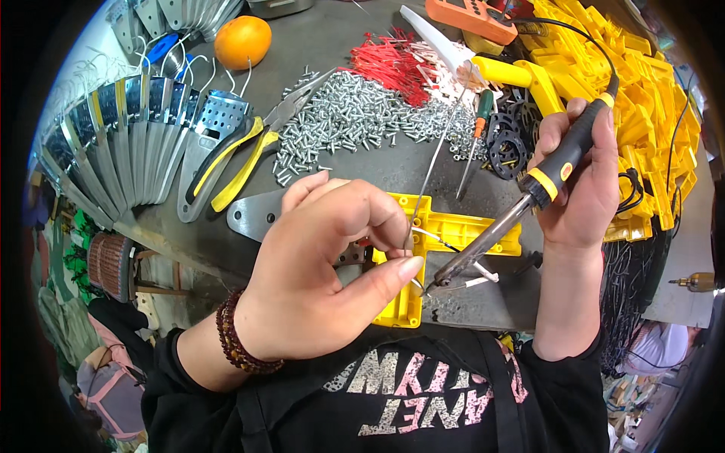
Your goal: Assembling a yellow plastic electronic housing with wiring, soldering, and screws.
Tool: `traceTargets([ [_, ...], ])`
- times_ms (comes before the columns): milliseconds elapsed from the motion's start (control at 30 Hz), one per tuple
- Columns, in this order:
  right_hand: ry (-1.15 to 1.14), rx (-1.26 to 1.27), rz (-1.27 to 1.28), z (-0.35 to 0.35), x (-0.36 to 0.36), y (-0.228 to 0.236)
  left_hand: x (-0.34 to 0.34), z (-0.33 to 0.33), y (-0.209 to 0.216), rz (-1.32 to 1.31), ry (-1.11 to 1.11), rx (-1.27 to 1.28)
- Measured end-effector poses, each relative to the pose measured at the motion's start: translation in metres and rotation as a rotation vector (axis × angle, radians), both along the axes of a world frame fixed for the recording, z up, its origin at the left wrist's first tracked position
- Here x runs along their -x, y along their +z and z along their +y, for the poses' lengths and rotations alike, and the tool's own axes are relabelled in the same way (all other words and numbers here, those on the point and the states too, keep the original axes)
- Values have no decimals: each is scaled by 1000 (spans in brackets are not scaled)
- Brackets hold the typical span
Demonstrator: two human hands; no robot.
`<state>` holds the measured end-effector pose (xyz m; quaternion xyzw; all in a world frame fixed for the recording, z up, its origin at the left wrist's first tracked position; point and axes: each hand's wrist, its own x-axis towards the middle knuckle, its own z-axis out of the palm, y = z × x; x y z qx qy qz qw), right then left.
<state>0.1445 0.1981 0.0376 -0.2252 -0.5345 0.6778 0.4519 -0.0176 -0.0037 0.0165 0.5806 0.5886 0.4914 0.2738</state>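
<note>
My left hand point(317, 272) pinches a thin strand of solder wire point(430, 170) between thumb and forefinger; the strand runs up and away over the table. Held in my right hand point(580, 208) is a soldering iron point(504, 225) with a black and yellow handle. Its tip points down-left, close to my left thumb. Under both hands lies an open yellow plastic housing point(472, 230) with white and black leads in it. A grey metal plate point(257, 214) reaches out from beneath my left hand, which hides part of the housing. Whether the tip touches a lead I cannot tell.
Beyond my hands lie pliers point(245, 162), a pile of screws point(340, 113), red leads point(389, 64) and a screwdriver point(476, 140). Fan-like metal plates point(124, 143) stand at left, near an orange fruit point(242, 42). Yellow housings point(634, 98) are heaped at right, below the iron's cable point(578, 29).
</note>
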Motion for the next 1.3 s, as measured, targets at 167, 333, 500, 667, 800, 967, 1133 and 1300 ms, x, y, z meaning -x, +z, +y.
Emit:
traceTargets([
  [167, 20, 1, 18, 0, 0, -1, -2, 1, 3, 97, 30, 6],
  [333, 13, -1, 23, 1, -2, 0, -4, 1, 3, 82, 22, 23],
  [500, 131, -43, -4, 3, -8, -1, -5, -1, 3, 85, 17, 31],
  [667, 115, -22, -6, 2, -6, -1, -3, -2, 3, 102, 43, 17],
  [800, 139, -35, -6, 5, -6, -1, 6, 7, 7, -127, 80, 56],
  [967, 65, 11, 32, 8, -10, 4, 51, 43, 7, 965, 522, -227],
  [1133, 17, -61, 179, 32, -50, 28, 64, 69, 28, 1133, 177, 48],
  [1300, -537, -536, 283, 62, -97, 61, 6, 183, 46, 846, -105, -244],
])
